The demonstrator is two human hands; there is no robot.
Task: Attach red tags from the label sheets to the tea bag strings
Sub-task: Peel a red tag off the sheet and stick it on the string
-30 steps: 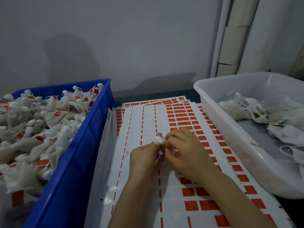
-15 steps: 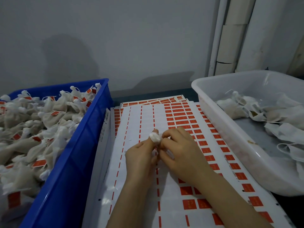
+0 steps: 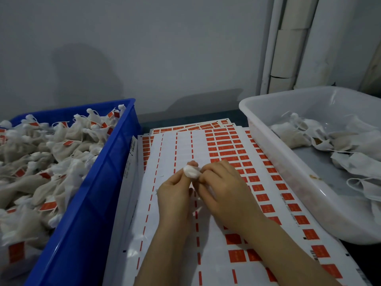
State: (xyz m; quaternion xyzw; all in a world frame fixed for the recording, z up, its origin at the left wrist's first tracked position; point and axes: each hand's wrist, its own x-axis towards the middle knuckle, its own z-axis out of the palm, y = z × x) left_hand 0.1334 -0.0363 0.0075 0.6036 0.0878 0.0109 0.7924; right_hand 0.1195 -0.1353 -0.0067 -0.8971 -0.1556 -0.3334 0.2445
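My left hand [image 3: 175, 195] and my right hand [image 3: 224, 190] meet fingertip to fingertip just above the top label sheet [image 3: 171, 153]. Both pinch a small white tea bag [image 3: 206, 189], of which only a sliver shows between the palms. Its string and any tag are hidden by my fingers. A white wrap [image 3: 191, 172] covers my left thumb tip. Rows of red tags [image 3: 226, 147] remain on the sheet's right half, while the left columns are peeled bare.
A blue crate [image 3: 92, 203] on the left is heaped with tagged tea bags [image 3: 41, 162]. At the right, a white tub [image 3: 274, 162] holds untagged tea bags [image 3: 321, 139]. More label sheets lie stacked beneath. A grey wall stands behind.
Both hands stay pinched together over the sheet and have barely shifted. The fingers work in place.
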